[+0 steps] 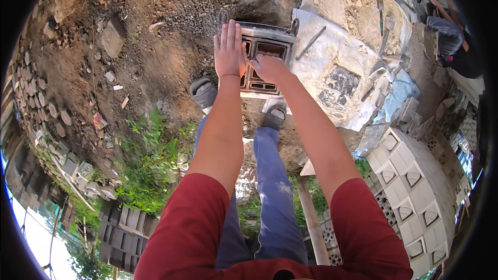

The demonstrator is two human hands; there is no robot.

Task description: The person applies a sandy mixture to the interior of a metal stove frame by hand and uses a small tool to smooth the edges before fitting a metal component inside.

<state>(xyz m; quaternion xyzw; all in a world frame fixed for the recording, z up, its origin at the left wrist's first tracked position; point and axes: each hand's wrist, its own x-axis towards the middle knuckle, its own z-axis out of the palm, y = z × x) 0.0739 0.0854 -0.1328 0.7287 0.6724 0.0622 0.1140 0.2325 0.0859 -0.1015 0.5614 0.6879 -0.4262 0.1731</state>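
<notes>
A rectangular metal block mould (262, 87) with several compartments lies on the ground in front of my feet. Loop handles stand up at its far corners. My left hand (229, 52) rests flat along its left side, fingers stretched out and pointing away from me. Over the middle of the mould, my right hand (267, 68) is closed, its fingers curled down by the central divider and its fingertips close to my left thumb. What those fingers grip, if anything, is hidden. Brownish material shows inside the far right compartment.
Right of the mould, a pale sheet (316, 67) carries a dark bar (313, 43) and a black patch (340, 87). Beyond lie sand (353, 0) and trowels (386, 26). Stacked pale blocks (410, 197) stand at lower right. Another person (451, 36) crouches at far right.
</notes>
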